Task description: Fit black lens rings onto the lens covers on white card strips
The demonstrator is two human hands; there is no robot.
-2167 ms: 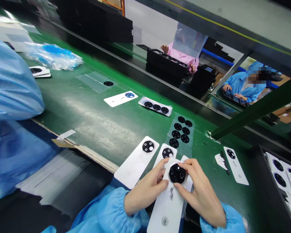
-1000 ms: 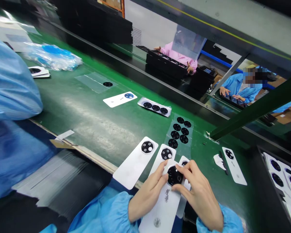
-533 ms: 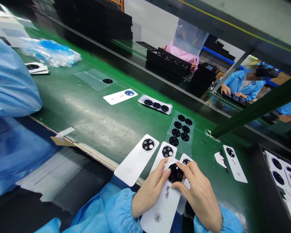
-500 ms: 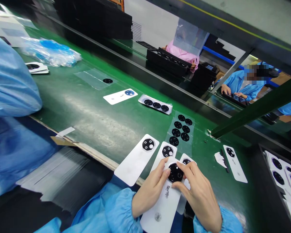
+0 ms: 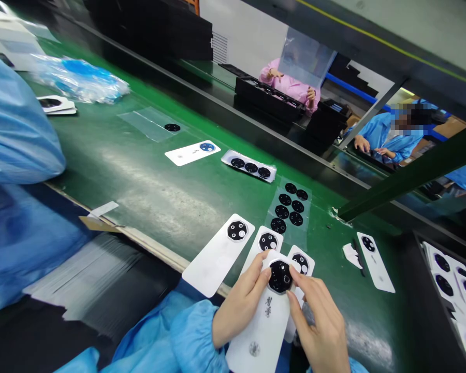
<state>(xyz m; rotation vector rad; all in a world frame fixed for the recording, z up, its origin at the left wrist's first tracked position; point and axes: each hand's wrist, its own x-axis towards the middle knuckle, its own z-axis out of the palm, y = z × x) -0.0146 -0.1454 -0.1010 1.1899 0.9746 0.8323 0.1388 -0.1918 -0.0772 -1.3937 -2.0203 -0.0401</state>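
Note:
My left hand (image 5: 241,305) grips the left edge of a white phone back cover (image 5: 262,324), fingers curled round it near the top. On that cover sits a black round camera lens piece (image 5: 280,276). My right hand (image 5: 316,324) rests on the cover's right side, with thumb and forefinger touching the lens piece's rim. Three more white covers with black lens pieces lie just beyond on the green belt, the nearest two (image 5: 267,243) (image 5: 302,263) partly under the held cover and the third (image 5: 219,254) to the left.
A clear film with several black lens discs (image 5: 289,207) lies ahead. Further off are a strip of three discs (image 5: 250,168), a white cover with a blue lens (image 5: 193,153), another cover (image 5: 375,261) at right, a tray of covers (image 5: 456,290), and a co-worker's blue sleeve (image 5: 15,150) at left.
My right hand has slid down and to the right, off the top of the lens piece. This uncovers the cover lying behind on the right. My left hand keeps its grip.

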